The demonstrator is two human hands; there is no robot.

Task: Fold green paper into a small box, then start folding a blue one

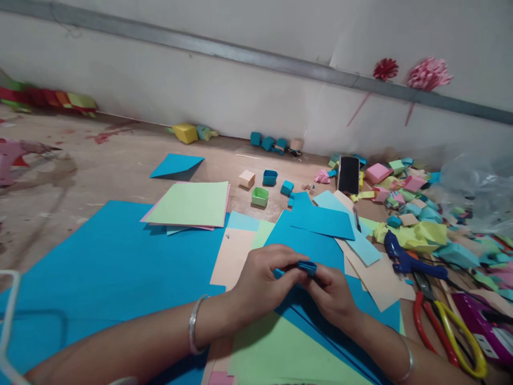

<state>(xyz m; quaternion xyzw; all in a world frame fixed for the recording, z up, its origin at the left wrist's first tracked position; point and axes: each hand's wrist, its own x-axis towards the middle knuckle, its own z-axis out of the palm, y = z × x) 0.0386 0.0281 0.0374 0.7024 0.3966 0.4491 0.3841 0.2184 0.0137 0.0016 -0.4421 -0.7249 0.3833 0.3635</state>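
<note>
A small piece of folded blue paper (308,267) is pinched between my two hands, over blue and green sheets. My left hand (266,278) holds its left end between thumb and fingers. At its right end, my right hand (334,294) grips it with the fingertips. Beyond the hands lie a small open blue paper box (270,177), an open green box (260,197) and a peach box (247,179). A blue paper strip (323,220) rests just past my hands.
Left of my hands is a large blue sheet (92,262), with a green stack (192,204) above it. On the right are a blue glue gun (412,262), scissors (460,342), a phone (348,175) and many paper boxes. A wall (160,75) stands behind.
</note>
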